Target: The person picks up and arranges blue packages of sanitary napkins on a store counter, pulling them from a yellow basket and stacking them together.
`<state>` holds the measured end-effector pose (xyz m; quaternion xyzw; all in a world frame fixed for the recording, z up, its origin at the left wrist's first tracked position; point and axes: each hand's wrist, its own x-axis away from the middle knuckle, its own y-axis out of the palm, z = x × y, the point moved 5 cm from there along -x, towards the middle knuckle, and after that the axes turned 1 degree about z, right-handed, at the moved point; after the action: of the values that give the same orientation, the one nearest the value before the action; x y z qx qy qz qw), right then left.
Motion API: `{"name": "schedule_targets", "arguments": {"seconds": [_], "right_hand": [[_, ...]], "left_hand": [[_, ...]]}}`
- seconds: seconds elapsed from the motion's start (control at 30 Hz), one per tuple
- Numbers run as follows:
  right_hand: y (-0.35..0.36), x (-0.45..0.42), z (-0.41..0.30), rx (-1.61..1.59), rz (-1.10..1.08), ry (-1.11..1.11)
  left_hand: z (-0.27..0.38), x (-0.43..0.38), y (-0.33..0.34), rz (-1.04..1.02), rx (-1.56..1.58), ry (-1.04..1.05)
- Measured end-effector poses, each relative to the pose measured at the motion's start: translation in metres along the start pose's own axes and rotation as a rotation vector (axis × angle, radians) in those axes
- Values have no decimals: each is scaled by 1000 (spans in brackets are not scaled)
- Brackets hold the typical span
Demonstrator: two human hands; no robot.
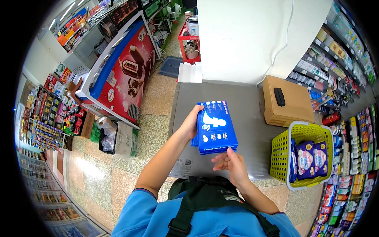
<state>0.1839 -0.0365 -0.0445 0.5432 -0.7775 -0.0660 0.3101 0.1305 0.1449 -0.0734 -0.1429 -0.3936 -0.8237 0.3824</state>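
Observation:
My left hand (191, 123) grips the left side of a blue sanitary-pad pack (218, 129), which bears white printing and a pad picture. Another blue layer shows along its lower left edge, perhaps a second pack beneath. Both are held over a grey tabletop (251, 148). Below the pack's lower right corner is my right hand (234, 166), fingers apart, its thumb tip close to the corner; whether it touches cannot be told. To the right, a yellow-green plastic basket (278, 158) with a grey rim holds purple-blue packs (305, 160) and a blue one at its left wall.
A cardboard box (288, 102) with a black object (279, 97) on top sits at the table's back right. Behind rises a white wall (237, 41) with a cable. Stocked shelves (340, 177) line the right. An ice-cream freezer (124, 71) and a bin (118, 137) stand left.

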Motion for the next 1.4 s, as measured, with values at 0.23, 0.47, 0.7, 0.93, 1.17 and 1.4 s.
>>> {"name": "schedule_targets", "arguments": {"seconds": [0.23,0.47,0.7,0.93,1.17,1.4], "right_hand": [[0,-1,2,-92,45,-25],[4,3,5,-83,15,-134],[7,6,6,11,-21,-219],[10,8,7,-3,-49,-222],[-13,-3,0,-141,90,-196],[-41,-19,-37,69,113,-233]], "left_hand": [[-2,-3,-3,51,-35,-28],[-7,-7,-1,14,-47,-54],[-11,-10,-2,-39,-77,-85],[-13,-5,-3,-37,-55,-105],[17,27,3,148,60,504],[5,79,5,100,106,789]]}}
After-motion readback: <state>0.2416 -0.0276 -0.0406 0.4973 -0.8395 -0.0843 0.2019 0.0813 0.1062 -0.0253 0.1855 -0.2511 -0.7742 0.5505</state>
